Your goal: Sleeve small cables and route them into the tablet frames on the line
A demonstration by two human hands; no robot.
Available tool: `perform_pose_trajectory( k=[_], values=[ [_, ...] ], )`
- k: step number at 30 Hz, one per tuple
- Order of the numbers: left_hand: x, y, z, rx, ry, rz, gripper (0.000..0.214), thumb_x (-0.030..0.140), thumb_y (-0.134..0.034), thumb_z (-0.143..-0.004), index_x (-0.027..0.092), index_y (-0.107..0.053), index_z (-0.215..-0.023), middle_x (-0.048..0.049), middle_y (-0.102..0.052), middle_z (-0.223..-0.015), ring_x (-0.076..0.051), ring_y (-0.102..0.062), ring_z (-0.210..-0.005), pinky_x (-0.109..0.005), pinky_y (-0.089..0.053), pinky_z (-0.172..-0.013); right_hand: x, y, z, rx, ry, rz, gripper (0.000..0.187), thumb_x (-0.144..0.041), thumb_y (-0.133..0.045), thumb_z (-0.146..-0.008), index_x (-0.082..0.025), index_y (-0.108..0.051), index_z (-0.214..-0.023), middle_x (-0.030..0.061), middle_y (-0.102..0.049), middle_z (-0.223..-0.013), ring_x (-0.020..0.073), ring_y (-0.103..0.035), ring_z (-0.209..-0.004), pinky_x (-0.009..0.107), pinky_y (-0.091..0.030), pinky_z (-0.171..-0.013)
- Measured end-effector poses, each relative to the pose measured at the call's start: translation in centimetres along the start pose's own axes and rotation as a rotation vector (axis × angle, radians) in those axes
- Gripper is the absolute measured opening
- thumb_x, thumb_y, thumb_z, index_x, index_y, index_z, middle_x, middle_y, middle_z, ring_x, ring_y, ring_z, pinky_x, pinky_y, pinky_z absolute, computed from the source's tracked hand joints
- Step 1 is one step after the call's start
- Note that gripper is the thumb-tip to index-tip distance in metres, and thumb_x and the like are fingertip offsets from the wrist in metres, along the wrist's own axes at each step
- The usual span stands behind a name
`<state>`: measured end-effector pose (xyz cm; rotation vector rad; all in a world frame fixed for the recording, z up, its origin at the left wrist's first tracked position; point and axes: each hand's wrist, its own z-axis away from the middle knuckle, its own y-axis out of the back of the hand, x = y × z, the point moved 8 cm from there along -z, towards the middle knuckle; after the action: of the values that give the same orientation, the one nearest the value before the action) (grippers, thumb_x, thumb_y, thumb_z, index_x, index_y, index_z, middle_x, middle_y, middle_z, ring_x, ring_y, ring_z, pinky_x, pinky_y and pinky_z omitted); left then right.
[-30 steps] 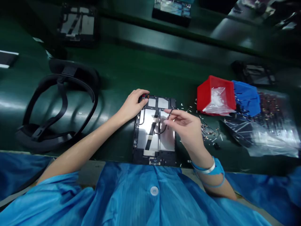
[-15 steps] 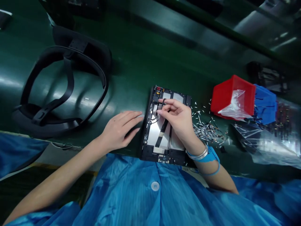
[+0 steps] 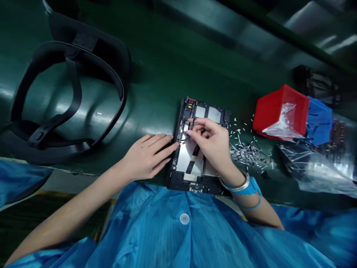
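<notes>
An opened tablet (image 3: 182, 163) lies on the bench in front of me, its circuit board along the left side and silver battery panels exposed. My right hand (image 3: 213, 139) is over its middle, thumb and fingers pinched on a thin black cable (image 3: 184, 140) that curves toward the board. The exact grip point is partly hidden by the fingers. At the tablet's left edge, my left hand (image 3: 147, 156) has its fingers stretched out, the index fingertip touching the board side. A black flat ribbon (image 3: 192, 163) crosses the silver panels below my right hand.
Right of the tablet lies a pile of small cables (image 3: 247, 152) with scattered white bits. Beyond it stand a red bin (image 3: 269, 111) and a blue bin (image 3: 320, 121), with clear plastic bags (image 3: 309, 167) nearby. A black head-strap device (image 3: 122, 93) occupies the left of the bench.
My left hand has moved right, its index fingertip now reaching onto the tablet's edge. My right hand stays pinched on the cable in nearly the same place. The view has shifted slightly.
</notes>
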<state>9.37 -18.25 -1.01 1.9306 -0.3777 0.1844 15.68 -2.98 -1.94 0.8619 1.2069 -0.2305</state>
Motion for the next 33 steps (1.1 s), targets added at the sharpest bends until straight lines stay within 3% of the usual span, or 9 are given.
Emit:
perform_pose_trajectory(
  k=[9,13,17,23,33],
  values=[
    [0.5,-0.1,-0.4,-0.007,-0.028,-0.060,0.033,0.022,-0.045,-0.095,0.011,-0.061,-0.121,-0.0161,-0.067,-0.117,-0.026,-0.065,-0.105,-0.037,-0.053,-0.081,-0.1,0.2,-0.1,-0.012,0.007,0.055,0.029,-0.020,-0.069,-0.073,-0.019,-0.069,-0.102,-0.0053,-0.061,-0.063,0.0063,-0.045,-0.052,0.023,-0.037,-0.050],
    [0.8,0.0,-0.5,0.019,-0.029,-0.114,0.031,0.019,-0.046,-0.093,0.010,-0.063,-0.118,-0.0161,-0.069,-0.115,-0.027,-0.066,-0.102,-0.036,-0.054,-0.078,-0.2,0.5,-0.3,-0.007,0.017,0.045,0.013,-0.024,-0.068,-0.074,-0.018,-0.070,-0.086,-0.0014,-0.067,-0.068,0.0084,-0.054,-0.057,0.024,-0.042,-0.053],
    [0.7,-0.2,-0.4,0.016,0.002,-0.093,0.032,0.021,-0.045,-0.094,0.013,-0.062,-0.120,-0.0144,-0.068,-0.117,-0.026,-0.066,-0.105,-0.037,-0.054,-0.080,-0.6,0.8,-0.9,-0.084,0.012,0.049,0.008,-0.025,-0.067,-0.075,-0.017,-0.069,-0.075,0.0003,-0.069,-0.066,0.0121,-0.062,-0.063,0.026,-0.047,-0.059],
    [0.8,0.0,-0.4,0.044,-0.024,-0.106,0.030,0.018,-0.047,-0.093,0.009,-0.063,-0.116,-0.0157,-0.069,-0.113,-0.027,-0.067,-0.100,-0.036,-0.054,-0.077,-0.9,1.0,-1.6,-0.161,0.049,0.243,0.007,-0.024,-0.068,-0.075,-0.018,-0.072,-0.074,-0.0023,-0.063,-0.058,0.0079,-0.049,-0.052,0.025,-0.038,-0.056],
    [0.6,-0.5,-0.6,-0.012,0.067,-0.056,0.037,0.023,-0.049,-0.091,0.017,-0.060,-0.125,-0.0153,-0.063,-0.127,-0.030,-0.062,-0.112,-0.039,-0.050,-0.083,-0.7,1.1,-2.4,-0.182,0.076,0.235,0.008,-0.025,-0.070,-0.075,-0.018,-0.072,-0.073,-0.0031,-0.059,-0.058,0.0082,-0.047,-0.056,0.025,-0.034,-0.057]
  ],
)
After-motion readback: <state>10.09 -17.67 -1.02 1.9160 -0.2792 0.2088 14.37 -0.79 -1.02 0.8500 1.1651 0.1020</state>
